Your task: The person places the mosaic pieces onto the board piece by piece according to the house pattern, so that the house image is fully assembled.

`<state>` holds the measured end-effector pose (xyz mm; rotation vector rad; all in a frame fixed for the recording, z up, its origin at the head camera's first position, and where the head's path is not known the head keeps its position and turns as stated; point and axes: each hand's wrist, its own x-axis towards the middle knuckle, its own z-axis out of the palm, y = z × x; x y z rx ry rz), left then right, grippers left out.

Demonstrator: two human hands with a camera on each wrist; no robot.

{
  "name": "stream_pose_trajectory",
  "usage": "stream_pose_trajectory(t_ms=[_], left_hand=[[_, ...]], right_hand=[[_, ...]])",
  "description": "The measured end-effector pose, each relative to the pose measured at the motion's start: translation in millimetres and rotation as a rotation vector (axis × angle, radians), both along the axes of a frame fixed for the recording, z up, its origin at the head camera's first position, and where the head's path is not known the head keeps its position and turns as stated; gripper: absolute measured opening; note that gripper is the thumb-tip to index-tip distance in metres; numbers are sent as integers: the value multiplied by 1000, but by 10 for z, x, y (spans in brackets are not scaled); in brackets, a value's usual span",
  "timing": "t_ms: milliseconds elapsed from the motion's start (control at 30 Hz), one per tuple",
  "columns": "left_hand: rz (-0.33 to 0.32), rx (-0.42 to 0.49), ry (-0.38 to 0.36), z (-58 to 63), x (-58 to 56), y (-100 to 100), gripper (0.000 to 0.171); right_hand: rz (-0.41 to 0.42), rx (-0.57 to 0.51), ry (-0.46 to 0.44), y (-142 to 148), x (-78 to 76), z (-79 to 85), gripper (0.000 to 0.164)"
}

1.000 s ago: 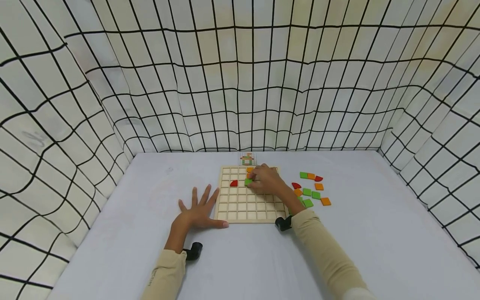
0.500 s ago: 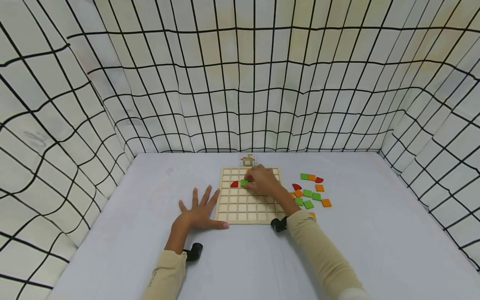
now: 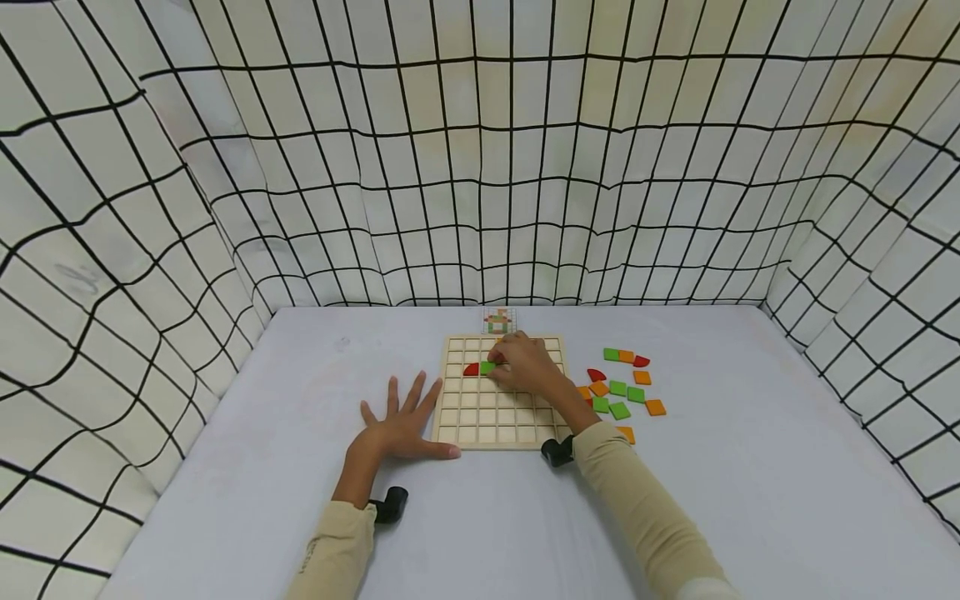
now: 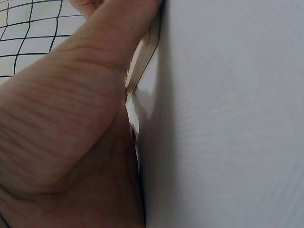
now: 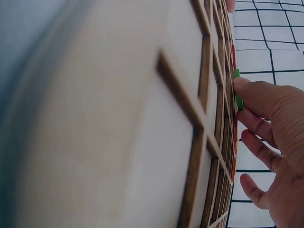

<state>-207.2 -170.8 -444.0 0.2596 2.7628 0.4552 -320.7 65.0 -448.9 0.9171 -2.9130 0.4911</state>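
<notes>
My right hand (image 3: 528, 367) pinches a green square tile (image 3: 486, 367) between thumb and fingers over the wooden grid board (image 3: 487, 417). That tile is right beside a red quarter-round tile (image 3: 471, 369) lying in the board's grid. In the right wrist view the green tile (image 5: 239, 103) stands on edge between thumb and finger, tilted to the board. My left hand (image 3: 401, 429) lies on the table with fingers spread, against the board's left side, its thumb at the near left corner. An orange tile at the far row is mostly hidden by my right hand.
Loose green tiles (image 3: 617, 387), orange tiles (image 3: 656, 407) and red quarter-round tiles (image 3: 596, 375) lie right of the board. A small pattern card (image 3: 499, 321) sits behind it. White walls with black netting (image 3: 495, 208) enclose the table (image 3: 465, 525).
My right hand has moved slightly left with the green tile, bringing it up beside the red quarter-round tile. My left hand has stayed in place.
</notes>
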Motion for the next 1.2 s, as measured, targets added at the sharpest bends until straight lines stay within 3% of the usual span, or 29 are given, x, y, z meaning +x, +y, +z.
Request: stream_pose_trajectory(t_ms=[1200], left_hand=[[7,0,-10,-2,-12,4,121]], right_hand=[[7,5,7,4,28,-11,26]])
